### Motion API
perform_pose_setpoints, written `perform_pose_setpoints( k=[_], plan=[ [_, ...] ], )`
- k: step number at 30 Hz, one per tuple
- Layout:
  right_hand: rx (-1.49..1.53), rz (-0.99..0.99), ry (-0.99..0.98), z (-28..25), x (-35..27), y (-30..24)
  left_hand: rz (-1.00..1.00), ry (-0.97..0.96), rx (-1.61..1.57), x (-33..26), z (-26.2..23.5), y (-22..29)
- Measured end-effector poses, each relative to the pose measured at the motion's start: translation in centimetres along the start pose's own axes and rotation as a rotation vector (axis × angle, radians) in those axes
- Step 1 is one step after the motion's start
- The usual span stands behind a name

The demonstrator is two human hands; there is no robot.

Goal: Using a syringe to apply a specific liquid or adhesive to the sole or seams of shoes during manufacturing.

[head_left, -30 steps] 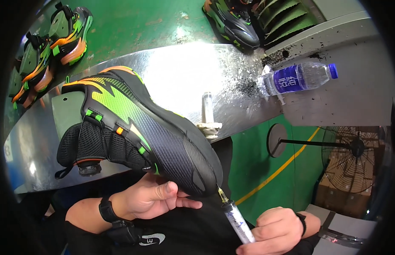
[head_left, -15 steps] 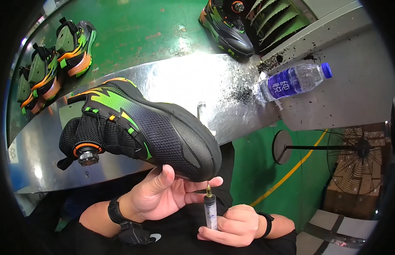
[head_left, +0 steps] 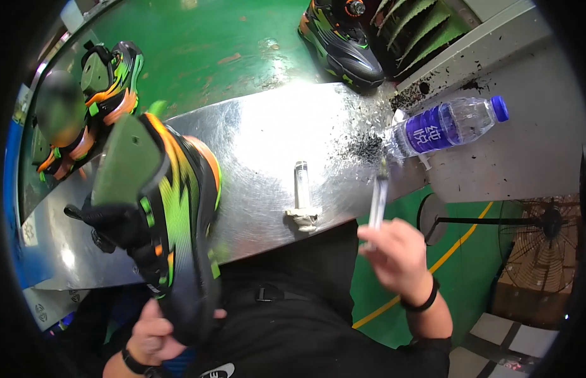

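A black shoe with green and orange trim (head_left: pixel 179 227) is tilted heel up, its toe down in my left hand (head_left: pixel 151 337). The fingers are closed around the toe; part of the hand is hidden behind the shoe. A green insert (head_left: pixel 130 160) shows in its opening. In my right hand (head_left: pixel 397 258) is a slim syringe (head_left: pixel 378 198), pointing away from me toward the table's right end, blurred by motion. Between the hands, a second syringe (head_left: pixel 301 189) lies on the metal table, with a pale wrapping (head_left: pixel 303 218) at its near end.
A clear bottle with a blue cap (head_left: pixel 457 125) lies at the right beside black scraps (head_left: pixel 362 148). Another shoe (head_left: pixel 343 50) stands at the far edge of the metal table (head_left: pixel 255 164). More shoes (head_left: pixel 110 79) stand at the left. A fan (head_left: pixel 548 220) is on the right.
The shoe has swung from lying sideways to toe down, moving left and nearer with my left hand. My right hand has carried the syringe away from the toe, rightward and farther out.
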State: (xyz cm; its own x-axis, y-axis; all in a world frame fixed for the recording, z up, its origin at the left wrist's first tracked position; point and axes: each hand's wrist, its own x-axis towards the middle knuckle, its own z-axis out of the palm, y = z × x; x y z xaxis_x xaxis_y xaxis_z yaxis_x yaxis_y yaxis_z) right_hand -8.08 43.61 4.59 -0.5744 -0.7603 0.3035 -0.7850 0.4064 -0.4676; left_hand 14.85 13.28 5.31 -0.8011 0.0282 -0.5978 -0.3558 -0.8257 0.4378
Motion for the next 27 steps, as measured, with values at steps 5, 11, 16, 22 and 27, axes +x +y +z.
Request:
perform_pose_setpoints(
  k=[5, 11, 16, 22, 27],
  plan=[
    [-0.094, 0.098, 0.001, 1.0, 2.2, 5.8, 0.504, 0.374, 0.453, -0.3, -4.4, 7.2],
    [-0.155, -0.012, -0.064, 1.4, 4.4, 2.9, 0.610, -0.029, 0.197, 7.4, -3.8, 13.8],
    [-0.005, -0.102, -0.225, 4.7, 7.1, 0.0, 0.511, -0.210, -0.096, 14.7, -0.4, 13.4],
    [0.164, -0.001, -0.260, 4.5, 7.1, -0.6, 0.549, -0.178, -0.077, 14.4, -1.6, 13.7],
    [1.193, 0.390, -0.190, 2.7, 5.7, -2.0, 0.543, -0.173, -0.106, 14.4, -2.2, 13.1]
  ],
)
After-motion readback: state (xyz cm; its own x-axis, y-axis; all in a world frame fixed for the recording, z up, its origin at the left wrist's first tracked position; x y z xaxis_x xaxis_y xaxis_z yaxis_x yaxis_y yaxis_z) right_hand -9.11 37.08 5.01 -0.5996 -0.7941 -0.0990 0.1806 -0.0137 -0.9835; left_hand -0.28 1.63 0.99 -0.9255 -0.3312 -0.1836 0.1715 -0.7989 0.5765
